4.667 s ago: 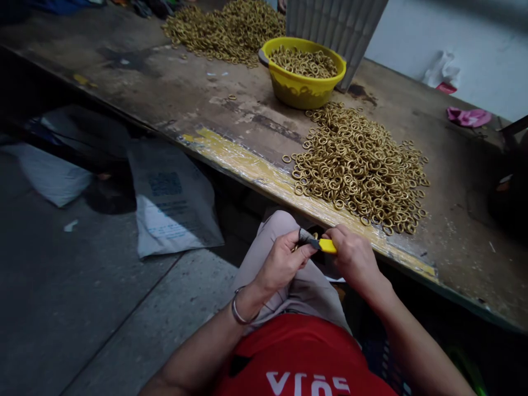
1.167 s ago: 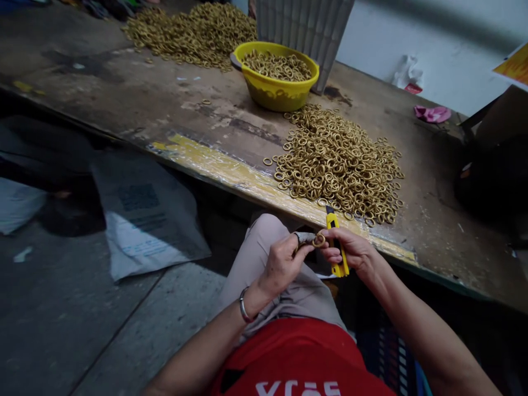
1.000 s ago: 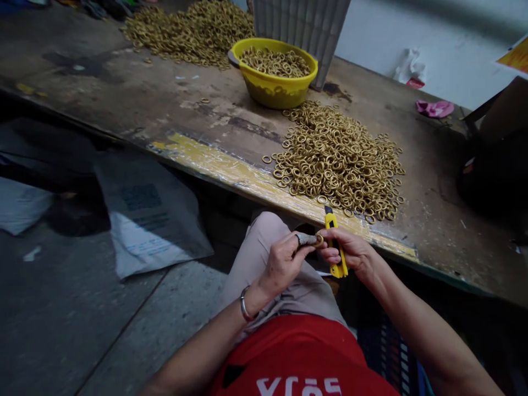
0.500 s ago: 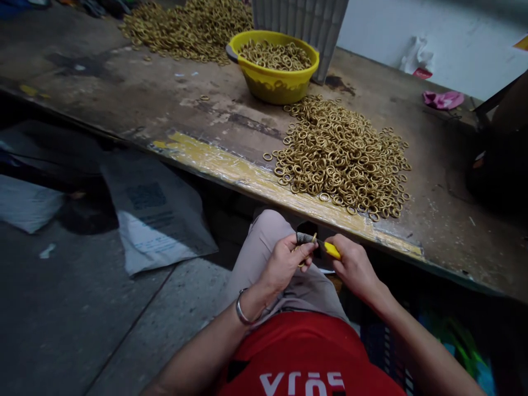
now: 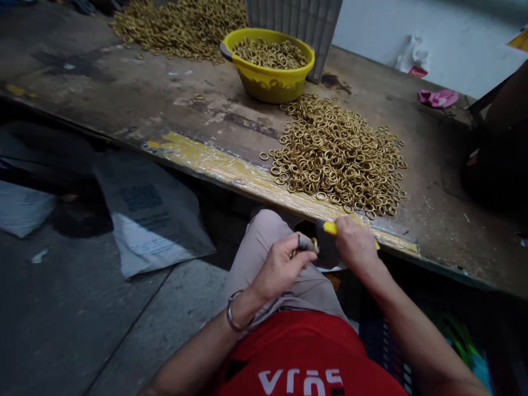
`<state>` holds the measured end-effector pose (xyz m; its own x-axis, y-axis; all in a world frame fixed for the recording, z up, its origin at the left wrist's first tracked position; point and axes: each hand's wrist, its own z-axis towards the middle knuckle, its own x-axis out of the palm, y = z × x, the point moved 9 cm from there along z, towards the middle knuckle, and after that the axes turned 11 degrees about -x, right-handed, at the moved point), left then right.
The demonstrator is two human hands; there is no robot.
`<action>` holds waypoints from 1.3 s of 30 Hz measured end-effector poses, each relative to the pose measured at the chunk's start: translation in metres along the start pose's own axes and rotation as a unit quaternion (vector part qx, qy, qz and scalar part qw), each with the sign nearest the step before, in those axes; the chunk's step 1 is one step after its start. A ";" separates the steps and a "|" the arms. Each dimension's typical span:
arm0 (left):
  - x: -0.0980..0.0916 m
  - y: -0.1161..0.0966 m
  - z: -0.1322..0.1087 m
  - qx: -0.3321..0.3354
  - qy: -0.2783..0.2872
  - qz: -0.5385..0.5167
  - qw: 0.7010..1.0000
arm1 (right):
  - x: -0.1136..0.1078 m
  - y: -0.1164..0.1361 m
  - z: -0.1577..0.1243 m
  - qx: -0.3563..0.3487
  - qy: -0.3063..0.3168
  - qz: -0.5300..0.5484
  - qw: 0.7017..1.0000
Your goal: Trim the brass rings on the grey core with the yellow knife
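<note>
The left hand (image 5: 280, 268) is pinching a brass ring (image 5: 314, 246) between its wrapped thumb (image 5: 304, 242) and fingers, holding it over the lap (image 5: 268, 234), just below the table (image 5: 247, 177) edge. The right hand (image 5: 355, 246) is gripping a yellow knife (image 5: 330, 227) in a closed fist, its front end pointing toward the ring; the blade is too small to make out.

The ring looks smooth and round, so the knife could skid off it into the left fingertips, and only the thumb seems covered. A loose pinch could also let the ring fall to the floor.

Beyond the hands a pile (image 5: 338, 159) of rings is lying on the table, with a yellow bowl (image 5: 268, 85) of more sitting behind it.
</note>
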<state>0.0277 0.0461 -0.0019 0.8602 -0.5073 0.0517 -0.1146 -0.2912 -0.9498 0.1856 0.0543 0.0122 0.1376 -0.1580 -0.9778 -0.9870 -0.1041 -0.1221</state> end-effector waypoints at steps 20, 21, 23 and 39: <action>-0.010 0.044 0.064 -0.030 -0.062 0.040 0.997 | -0.017 -0.009 0.056 -0.057 -0.136 0.455 0.878; -0.011 0.043 0.064 -0.040 -0.044 -0.049 0.997 | -0.012 -0.006 0.048 -0.054 -0.116 0.529 0.839; -0.006 0.035 0.059 -0.054 0.011 -0.201 0.978 | -0.001 0.004 0.032 -0.041 -0.071 0.633 0.770; 0.004 0.006 0.025 -0.019 0.026 -0.236 0.971 | -0.027 0.029 -0.017 -0.132 -0.116 0.276 0.945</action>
<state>0.0427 0.0626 -0.0147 0.7950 -0.3499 0.4954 0.2673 -0.5311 -0.8040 0.1547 0.0389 0.0376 -0.4432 -0.0441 -0.8953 -0.8445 -0.3145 0.4335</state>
